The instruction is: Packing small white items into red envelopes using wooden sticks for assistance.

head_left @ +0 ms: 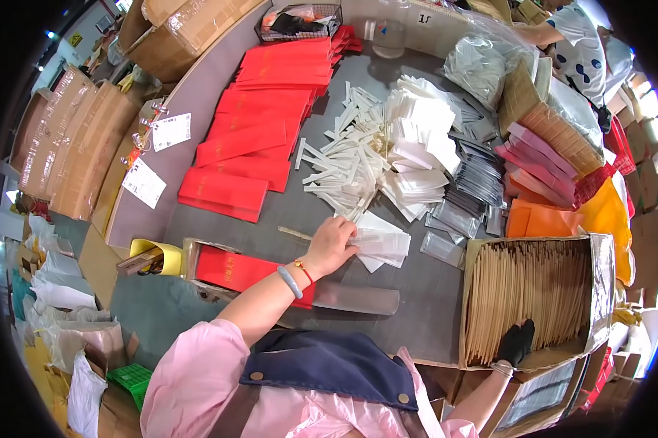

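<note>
Left hand: The person's bare left hand (332, 244) was near the centre of the frame, fingers bent inward and touching the left end of a clear-and-white packet (381, 247); whether they pinched it or only rested on it could not be told.
Right hand: The black-gloved right hand (517, 343) reached into the cardboard box (599, 292) at lower right, against the tan strips (529, 288); its fingertips were hidden, so its grip could not be told.
Packet under the left hand: It lay fanned on the grey surface (431, 292), just below the heap of white strips (343, 164).
Tan strips: They stood on edge, tightly packed, filling most of the box.
Red packets: The red packets (252, 139) lay in overlapping rows at upper left, fairly orderly; another red packet (230, 269) lay in a low tray at lower left of centre, beside a translucent plastic sleeve (354, 299).
Clear packets: Small clear packets (478, 175) lay overlapped right of centre.
Ordered and loose: The red rows and boxed strips looked arranged, while the white heap was tangled and unsorted, so a good deal seemed left there; no count of finished pieces could be judged.
</note>
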